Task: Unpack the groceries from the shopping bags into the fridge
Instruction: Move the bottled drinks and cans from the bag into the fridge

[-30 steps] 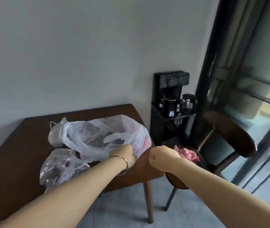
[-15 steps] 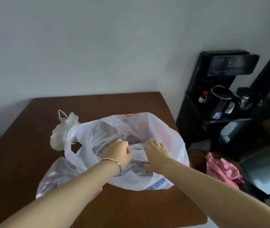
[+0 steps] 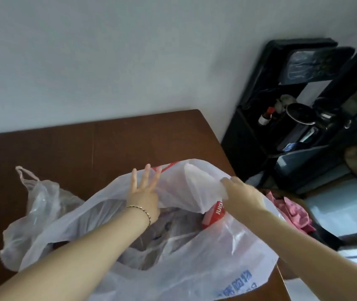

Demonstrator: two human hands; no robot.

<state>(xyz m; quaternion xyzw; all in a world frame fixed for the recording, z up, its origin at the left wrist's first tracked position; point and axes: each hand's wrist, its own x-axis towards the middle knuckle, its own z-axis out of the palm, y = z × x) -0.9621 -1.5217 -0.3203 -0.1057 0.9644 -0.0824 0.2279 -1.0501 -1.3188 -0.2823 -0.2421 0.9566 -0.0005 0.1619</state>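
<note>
White shopping bag [image 3: 195, 268] sits on the near right part of the brown table [image 3: 108, 144], mouth gaping toward the camera, blue print on its near side and a red mark at the far rim. L hand [image 3: 144, 196] is up inside the mouth against the far wall of the bag: three fingers fanned out straight, thumb and forefinger tucked down at a fold of the plastic. Can't tell whether they pinch it. A thin bracelet [image 3: 140, 210] sits on that wrist. R hand [image 3: 242, 194] is at the bag's right rim, fingers curled round a bunched piece of the plastic and gripping it, so the rim is lifted there. Under that raised edge a red carton [image 3: 214, 213] w/ white lettering shows inside the bag, next to darker wrapped items too blurred to name. A second, clear plastic bag [image 3: 38, 198] lies just left of the white one, touching it, its handle loop sticking up. Fridge isn't in view. Right of the table, against the wall, stands a black stand [image 3: 249, 144] holding a dark kettle [image 3: 301, 111] and a small red-capped bottle [image 3: 265, 116]. A pink cloth [image 3: 290, 209] lies low down beyond the R forearm, beside the table's edge.
</note>
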